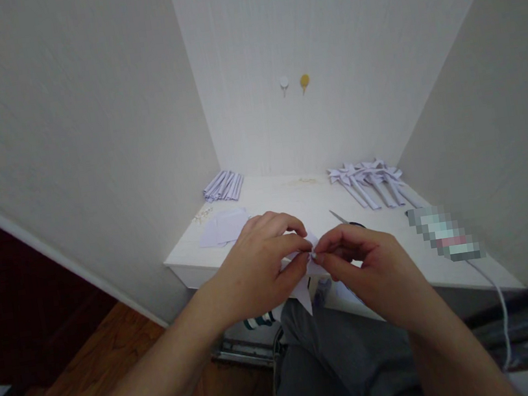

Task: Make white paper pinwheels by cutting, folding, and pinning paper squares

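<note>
- Folded white paper piece point(305, 284) sits pinched between our left hand point(259, 267) and right hand point(367, 269), above the white worktop point(294, 203) edge.
- Fingers of both hands closed tight on it.
- Folded paper strips point(369, 180) lie beyond, well apart.

The scene is dim and flat, with soft light that falls brightest on the back wall point(322, 52) and the far part of the table point(293, 194). The side walls grade to grey, and the lower left corner sinks into near black. Shadows are weak and diffuse (no hard edges anywhere). No glare shows. Straight wall lines splay outward toward the edges, a wide-lens distortion. A pixelated patch point(446, 234) covers one object on the table. The forearms at the bottom look soft.
</note>
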Action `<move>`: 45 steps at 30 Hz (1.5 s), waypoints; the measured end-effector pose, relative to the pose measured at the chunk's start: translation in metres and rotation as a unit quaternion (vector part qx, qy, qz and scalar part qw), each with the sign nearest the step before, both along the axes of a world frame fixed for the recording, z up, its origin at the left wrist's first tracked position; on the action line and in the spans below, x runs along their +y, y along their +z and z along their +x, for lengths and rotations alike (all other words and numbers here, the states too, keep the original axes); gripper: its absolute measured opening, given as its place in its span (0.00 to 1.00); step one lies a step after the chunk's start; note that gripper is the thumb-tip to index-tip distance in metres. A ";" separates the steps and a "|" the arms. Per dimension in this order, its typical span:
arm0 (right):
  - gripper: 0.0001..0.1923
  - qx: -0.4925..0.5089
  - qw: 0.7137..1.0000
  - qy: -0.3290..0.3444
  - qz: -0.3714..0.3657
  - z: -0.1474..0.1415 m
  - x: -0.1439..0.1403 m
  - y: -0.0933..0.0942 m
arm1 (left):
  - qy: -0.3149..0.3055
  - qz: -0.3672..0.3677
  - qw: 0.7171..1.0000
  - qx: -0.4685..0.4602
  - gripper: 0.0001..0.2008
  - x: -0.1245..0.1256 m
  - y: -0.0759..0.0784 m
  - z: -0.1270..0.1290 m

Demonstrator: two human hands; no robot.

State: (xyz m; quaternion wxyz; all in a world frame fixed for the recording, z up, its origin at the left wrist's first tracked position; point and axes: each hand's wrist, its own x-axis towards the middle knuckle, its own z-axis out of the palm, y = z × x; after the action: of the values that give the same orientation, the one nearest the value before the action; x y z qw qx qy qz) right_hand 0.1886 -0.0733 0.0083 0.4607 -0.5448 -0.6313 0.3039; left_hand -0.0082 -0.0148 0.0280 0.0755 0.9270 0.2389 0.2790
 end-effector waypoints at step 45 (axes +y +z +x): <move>0.08 -0.164 0.981 0.049 0.093 0.008 -0.005 0.010 | -0.057 -0.085 0.994 -0.024 0.05 0.008 0.002 -0.005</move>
State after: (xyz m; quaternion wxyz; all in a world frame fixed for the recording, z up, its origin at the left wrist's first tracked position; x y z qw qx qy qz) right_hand 0.1962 -0.0781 0.0182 0.3847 -0.5105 -0.7495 0.1724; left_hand -0.0134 -0.0065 0.0296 0.1754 0.9224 0.2070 0.2750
